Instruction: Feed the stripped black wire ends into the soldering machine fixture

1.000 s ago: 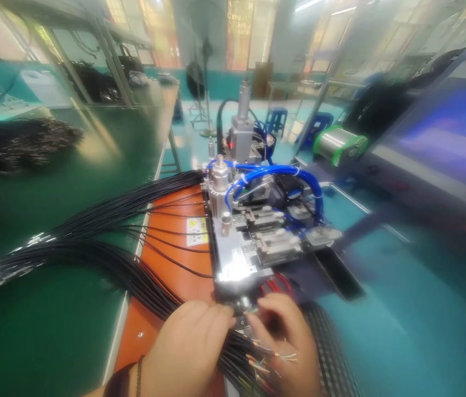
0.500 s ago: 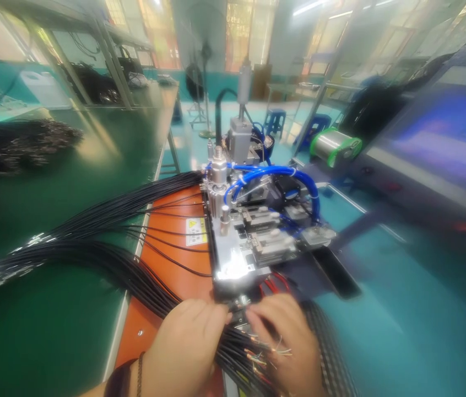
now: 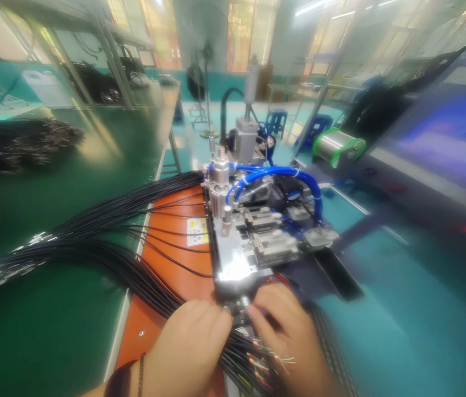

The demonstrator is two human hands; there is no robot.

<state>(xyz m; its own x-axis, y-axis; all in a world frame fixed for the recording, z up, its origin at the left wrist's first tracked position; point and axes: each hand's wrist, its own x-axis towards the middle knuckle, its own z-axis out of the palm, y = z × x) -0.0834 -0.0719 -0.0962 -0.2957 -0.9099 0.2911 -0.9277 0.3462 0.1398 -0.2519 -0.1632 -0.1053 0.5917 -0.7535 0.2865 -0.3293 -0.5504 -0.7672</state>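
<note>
At the near end of a tabletop machine [image 3: 235, 264], my two hands meet over a small dark metal fixture [image 3: 239, 317]. My left hand [image 3: 194, 339] is closed, thumb and fingers pressed together at the fixture's left side; what they pinch is hidden. Opposite it, my right hand [image 3: 288, 331] is closed with fingertips at a shiny part of the fixture, and I cannot make out what is in them. A bundle of black cables [image 3: 154, 292] runs behind and under my left hand. Its stripped ends, with thin coloured wires [image 3: 260, 358], fan out below my right hand.
Blue air hoses [image 3: 291, 172] arch over the machine. An orange plate [image 3: 179, 226] carries several single cables. More cables [image 3: 134, 201] lie across the green table [image 3: 71, 325]. A solder wire spool [image 3: 338, 148] and a lit screen [image 3: 456, 132] stand to the right.
My right hand has shifted slightly, its fingers now farther over the fixture and covering more of the red wires. My left hand stays nearly in place. The view has moved a little.
</note>
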